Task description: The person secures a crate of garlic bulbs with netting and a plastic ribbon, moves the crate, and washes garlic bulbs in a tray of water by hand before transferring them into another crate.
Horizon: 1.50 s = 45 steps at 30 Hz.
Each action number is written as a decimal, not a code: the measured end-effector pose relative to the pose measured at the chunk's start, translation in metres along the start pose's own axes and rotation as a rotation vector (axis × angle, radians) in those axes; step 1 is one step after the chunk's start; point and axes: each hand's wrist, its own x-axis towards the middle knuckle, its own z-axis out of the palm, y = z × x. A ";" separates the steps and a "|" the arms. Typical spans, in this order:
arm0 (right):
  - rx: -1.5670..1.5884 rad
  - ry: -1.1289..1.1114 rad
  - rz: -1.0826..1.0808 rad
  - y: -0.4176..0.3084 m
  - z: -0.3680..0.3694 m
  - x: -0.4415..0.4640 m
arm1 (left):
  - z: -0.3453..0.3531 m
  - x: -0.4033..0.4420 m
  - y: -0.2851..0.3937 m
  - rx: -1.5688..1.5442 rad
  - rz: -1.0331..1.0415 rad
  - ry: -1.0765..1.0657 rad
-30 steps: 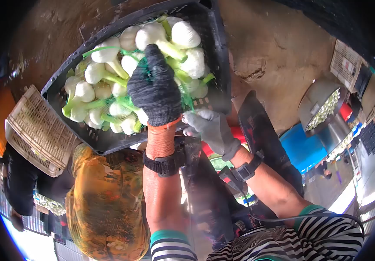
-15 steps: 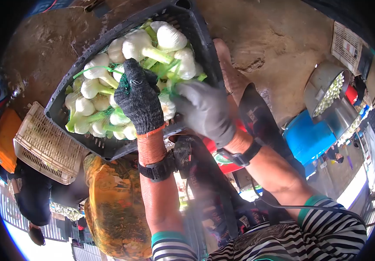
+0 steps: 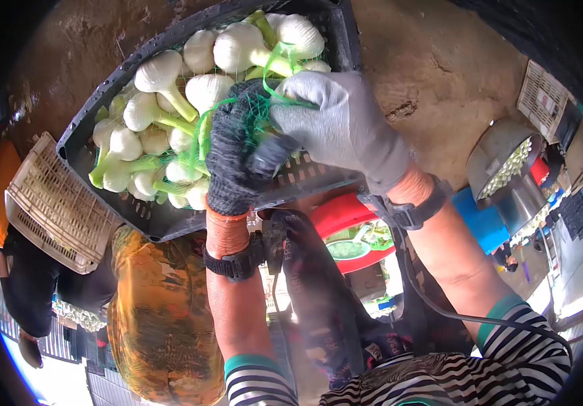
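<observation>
Several white garlic bulbs (image 3: 159, 72) with green stems lie under green netting in a black crate (image 3: 95, 108). My left hand (image 3: 241, 145), in a dark knitted glove, is closed on bunched green net (image 3: 259, 111) above the crate's right part. Beside it, touching the same bunch, my right hand (image 3: 339, 122) in a grey glove pinches the net and a green strip (image 3: 271, 74). The fingertips of both hands are partly hidden by each other and by the net.
A red basin (image 3: 335, 216) with a green strainer sits below the crate. At left are a beige crate (image 3: 61, 203) and a person in orange patterned clothing (image 3: 163, 318). Metal pots (image 3: 501, 162) and a blue container (image 3: 477, 220) stand at right.
My right hand has moved up over the crate and come against my left hand at the net. Compared with half a second ago, the crate appears shifted slightly in view.
</observation>
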 end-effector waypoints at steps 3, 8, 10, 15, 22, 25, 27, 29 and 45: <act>0.281 -0.170 0.356 -0.002 -0.007 0.010 | 0.003 0.001 0.004 0.144 -0.005 -0.023; -0.153 -0.243 -0.018 -0.003 -0.015 0.028 | 0.007 0.010 0.004 0.178 -0.070 -0.007; -0.366 -0.189 -0.228 -0.003 -0.013 0.034 | 0.015 0.009 -0.002 0.154 -0.088 0.103; -0.677 -0.154 -0.427 -0.009 -0.016 0.035 | 0.023 0.002 -0.015 0.453 -0.036 0.139; 0.335 -0.032 0.203 -0.031 -0.039 0.018 | 0.029 0.013 0.002 0.116 -0.087 0.268; 0.529 0.157 0.445 -0.031 -0.058 0.000 | 0.032 0.012 0.003 0.050 -0.145 0.340; 0.565 0.134 0.565 -0.013 -0.065 -0.030 | 0.030 0.011 0.010 0.047 -0.160 0.357; 0.446 0.122 0.679 0.003 -0.058 -0.070 | 0.034 0.012 0.012 0.030 -0.179 0.437; 1.247 -0.161 0.618 -0.014 0.144 -0.148 | 0.036 0.035 0.011 0.660 0.028 0.244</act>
